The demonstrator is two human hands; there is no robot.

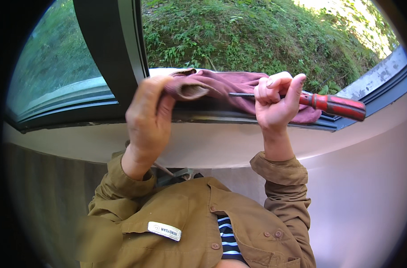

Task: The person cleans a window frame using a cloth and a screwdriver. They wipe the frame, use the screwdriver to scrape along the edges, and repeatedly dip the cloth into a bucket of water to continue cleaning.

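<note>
My right hand (pixel 273 100) is wrapped around the shaft of a screwdriver with a red and black handle (pixel 339 105). Its metal tip (pixel 238 95) points left, in front of a maroon cloth (pixel 237 82). The cloth lies bunched along the sill of the window, over the dark frame track. At its left end, my left hand (pixel 149 117), slightly blurred, grips a folded part of it beside a rolled opening. The fingertips of that hand are partly hidden behind its back and the fabric.
A dark upright window frame (pixel 106 43) stands left of the opening, beside a glass pane (pixel 52 57). Outside rises a slope with green plants (pixel 243 37). Below the sill is a pale wall (pixel 206 144). Near my waist, a partly hidden object with a rod (pixel 163 169) shows.
</note>
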